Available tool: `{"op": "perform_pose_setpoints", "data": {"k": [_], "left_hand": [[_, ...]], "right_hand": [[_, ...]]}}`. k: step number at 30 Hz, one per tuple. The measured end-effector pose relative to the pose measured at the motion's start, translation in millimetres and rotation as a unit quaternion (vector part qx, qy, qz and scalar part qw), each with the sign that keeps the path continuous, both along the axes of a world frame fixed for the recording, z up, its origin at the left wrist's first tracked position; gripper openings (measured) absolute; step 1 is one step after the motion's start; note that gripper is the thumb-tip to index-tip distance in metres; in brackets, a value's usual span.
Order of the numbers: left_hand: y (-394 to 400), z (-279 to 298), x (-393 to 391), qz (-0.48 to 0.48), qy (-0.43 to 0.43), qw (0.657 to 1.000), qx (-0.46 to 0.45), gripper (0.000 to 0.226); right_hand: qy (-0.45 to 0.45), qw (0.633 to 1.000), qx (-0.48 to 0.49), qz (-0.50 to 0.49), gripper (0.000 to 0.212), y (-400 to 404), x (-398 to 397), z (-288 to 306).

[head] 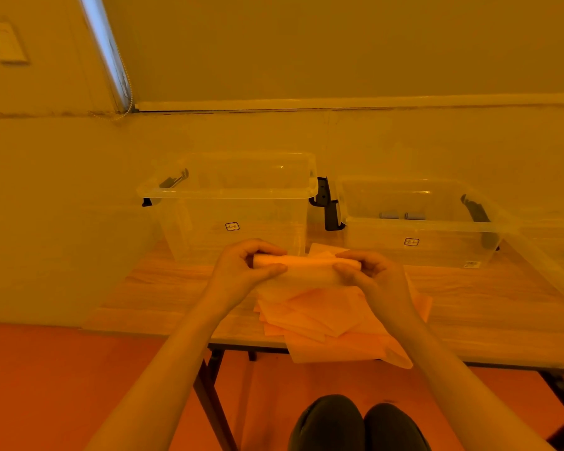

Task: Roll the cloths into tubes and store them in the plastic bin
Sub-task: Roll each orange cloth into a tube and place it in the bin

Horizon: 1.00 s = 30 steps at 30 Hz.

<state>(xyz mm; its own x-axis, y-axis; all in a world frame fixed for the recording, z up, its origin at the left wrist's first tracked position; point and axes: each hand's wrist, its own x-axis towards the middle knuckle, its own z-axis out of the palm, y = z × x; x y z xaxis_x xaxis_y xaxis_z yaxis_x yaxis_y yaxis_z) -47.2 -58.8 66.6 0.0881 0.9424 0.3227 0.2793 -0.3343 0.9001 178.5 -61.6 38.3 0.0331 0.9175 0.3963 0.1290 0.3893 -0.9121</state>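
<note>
Part-rolled cloth [306,266] held up just above the cloth pile [332,317], left hand [241,271] pinching its left end, right hand [376,276] curled round its right end. Behind the pile stand two clear plastic bins, left bin [232,203] and right bin [417,222]; all on the wooden table [163,288].

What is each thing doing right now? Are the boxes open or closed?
Left hand: grips the roll's left end.
Right hand: grips its right end.
Rolled cloth: partly rolled, held above the table.
Cloth pile: flat, unrolled.
Left bin: open, looks empty.
Right bin: open, two small rolls inside.
</note>
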Motion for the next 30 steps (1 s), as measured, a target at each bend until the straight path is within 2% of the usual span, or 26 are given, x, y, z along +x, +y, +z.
{"op": "perform_pose_setpoints", "data": {"k": [9,17,21,25,30], "left_hand": [[0.1,3.5,3.2,0.020,-0.001,1.000,-0.002,0.012],[6.5,-2.1,-4.2,0.006,0.003,1.000,0.017,0.030],[4.5,1.4,-0.7,0.013,-0.010,1.000,0.007,0.021],[2.1,3.1,2.1,0.035,0.034,0.999,0.002,0.010],[1.4,0.9,3.3,0.040,0.019,0.999,-0.002,0.012]], "right_hand": [[0.023,1.000,-0.007,0.014,0.031,0.9,-1.4,-0.5],[0.006,0.999,-0.023,-0.021,0.017,-1.4,-0.2,3.9],[0.025,0.999,-0.021,-0.011,0.021,-1.3,-0.5,2.4],[0.044,0.999,-0.022,0.022,0.029,-0.4,1.4,-0.8],[0.024,1.000,-0.016,0.004,0.028,-3.4,1.9,3.3]]}}
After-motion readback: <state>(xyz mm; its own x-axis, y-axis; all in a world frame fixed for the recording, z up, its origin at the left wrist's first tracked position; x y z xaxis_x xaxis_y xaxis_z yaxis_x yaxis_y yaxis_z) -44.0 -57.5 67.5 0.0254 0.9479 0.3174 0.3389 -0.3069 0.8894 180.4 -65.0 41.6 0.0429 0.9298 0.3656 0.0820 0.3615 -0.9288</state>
